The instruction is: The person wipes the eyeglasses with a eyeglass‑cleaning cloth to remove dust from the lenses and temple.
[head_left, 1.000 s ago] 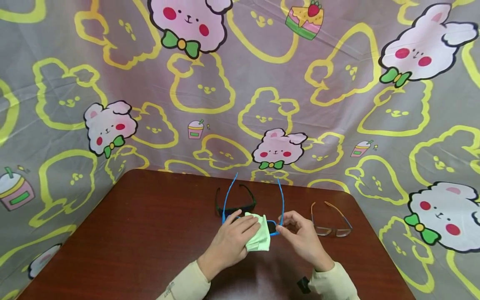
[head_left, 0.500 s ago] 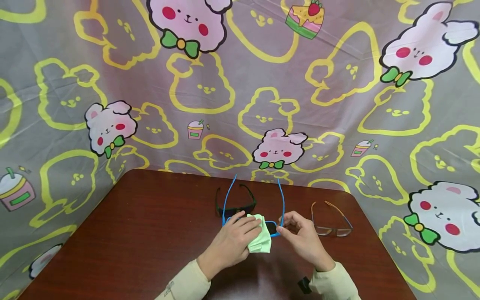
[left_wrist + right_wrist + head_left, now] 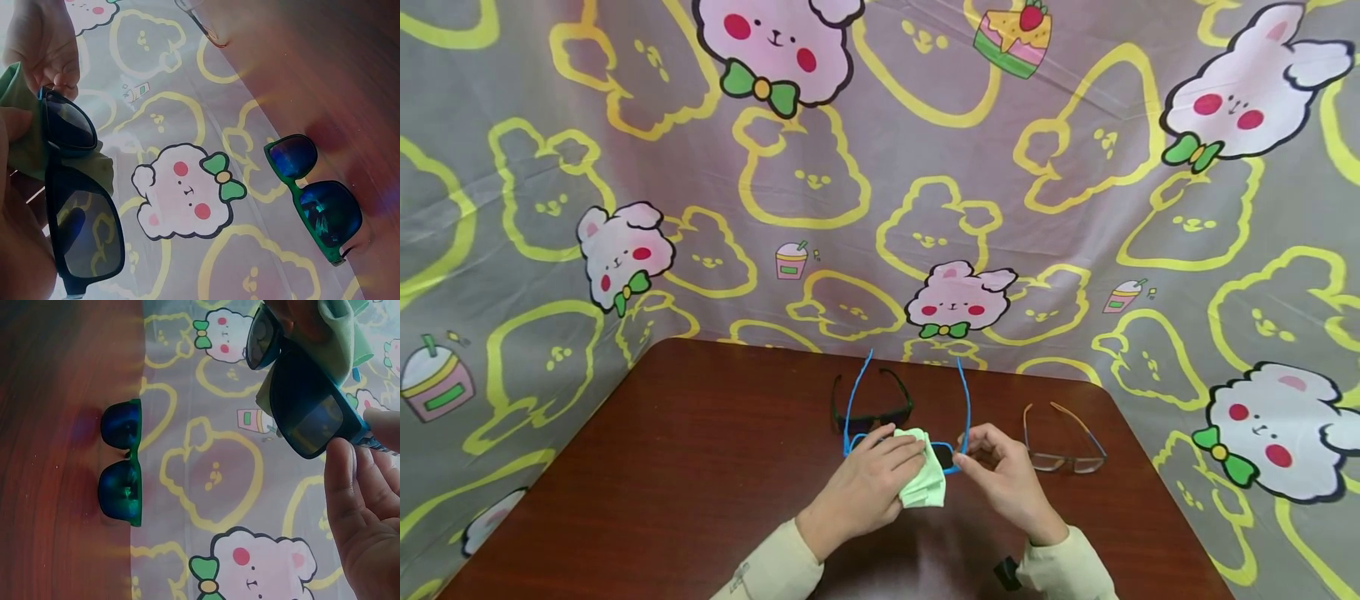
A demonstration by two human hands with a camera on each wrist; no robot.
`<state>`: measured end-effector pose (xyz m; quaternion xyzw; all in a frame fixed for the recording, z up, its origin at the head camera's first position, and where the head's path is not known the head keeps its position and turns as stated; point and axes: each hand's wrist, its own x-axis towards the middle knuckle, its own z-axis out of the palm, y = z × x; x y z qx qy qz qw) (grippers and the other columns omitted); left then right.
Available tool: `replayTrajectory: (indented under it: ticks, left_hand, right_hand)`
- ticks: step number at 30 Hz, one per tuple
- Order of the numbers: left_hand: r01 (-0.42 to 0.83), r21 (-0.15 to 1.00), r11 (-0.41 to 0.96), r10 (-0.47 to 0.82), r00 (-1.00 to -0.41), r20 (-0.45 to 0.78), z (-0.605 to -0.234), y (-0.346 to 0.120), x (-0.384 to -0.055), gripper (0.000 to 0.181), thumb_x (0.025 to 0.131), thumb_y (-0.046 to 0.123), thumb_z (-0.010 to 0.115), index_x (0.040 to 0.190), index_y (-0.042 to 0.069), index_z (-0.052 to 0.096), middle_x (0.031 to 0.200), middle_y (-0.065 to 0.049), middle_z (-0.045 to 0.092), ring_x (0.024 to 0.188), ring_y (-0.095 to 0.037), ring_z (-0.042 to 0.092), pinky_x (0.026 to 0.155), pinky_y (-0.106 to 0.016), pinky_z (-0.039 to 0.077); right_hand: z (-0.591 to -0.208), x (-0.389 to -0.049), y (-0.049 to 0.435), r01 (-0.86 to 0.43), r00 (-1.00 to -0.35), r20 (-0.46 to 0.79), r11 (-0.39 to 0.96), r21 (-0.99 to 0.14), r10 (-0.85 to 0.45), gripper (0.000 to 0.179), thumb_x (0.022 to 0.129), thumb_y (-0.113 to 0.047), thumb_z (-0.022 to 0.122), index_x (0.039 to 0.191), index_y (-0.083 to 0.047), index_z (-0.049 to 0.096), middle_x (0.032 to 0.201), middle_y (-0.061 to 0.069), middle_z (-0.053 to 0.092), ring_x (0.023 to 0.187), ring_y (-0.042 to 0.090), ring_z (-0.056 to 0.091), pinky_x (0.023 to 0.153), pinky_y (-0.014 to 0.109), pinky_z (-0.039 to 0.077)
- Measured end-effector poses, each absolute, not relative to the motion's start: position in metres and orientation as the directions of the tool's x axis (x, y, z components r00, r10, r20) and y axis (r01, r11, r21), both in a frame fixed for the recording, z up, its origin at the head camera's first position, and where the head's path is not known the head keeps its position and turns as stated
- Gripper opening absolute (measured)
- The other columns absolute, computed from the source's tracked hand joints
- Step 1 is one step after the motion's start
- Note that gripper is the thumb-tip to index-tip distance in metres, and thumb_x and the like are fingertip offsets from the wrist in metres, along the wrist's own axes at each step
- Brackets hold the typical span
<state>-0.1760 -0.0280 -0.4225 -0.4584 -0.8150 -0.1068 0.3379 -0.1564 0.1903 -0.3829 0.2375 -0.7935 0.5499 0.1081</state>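
Observation:
Blue-framed sunglasses with dark lenses are held above the table, their temples unfolded and pointing away from me. My right hand pinches the frame's right corner near the hinge, thumb against fingers, as the right wrist view also shows. A folded light green cloth is in my left hand, which grips it over the middle of the frame beside the right lens. In the left wrist view, the left thumb lies on the cloth and a finger shows through the near lens. The fingertips under the cloth are hidden.
Green-framed sunglasses with mirrored lenses lie on the brown table, just behind the held pair. Clear eyeglasses with orange-brown temples lie to the right. A patterned cloth curtain surrounds the table's back and sides.
My left hand and the cloth have shifted slightly right and down across the frame. The blue sunglasses have lowered a little; my right hand keeps nearly the same place and hold.

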Motion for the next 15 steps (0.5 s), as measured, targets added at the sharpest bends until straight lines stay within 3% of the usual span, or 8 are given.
replayTrajectory:
  ticks: [15]
  left_hand:
    - [0.846, -0.118, 0.52, 0.686, -0.332, 0.647, -0.4209, -0.024, -0.171, 0.046, 0.066, 0.002, 0.057, 0.109, 0.011, 0.067, 0.115, 0.0, 0.065, 0.112, -0.014, 0.057, 0.105, -0.037, 0.035]
  right_hand:
    - [-0.3861, -0.1548, 0.1898, -0.534, -0.841, 0.476, 0.259, -0.805, -0.255, 0.013, 0.084, 0.008, 0.064, 0.095, 0.002, 0.059, 0.077, 0.011, 0.063, 0.067, 0.013, 0.059, 0.054, 0.026, 0.048]
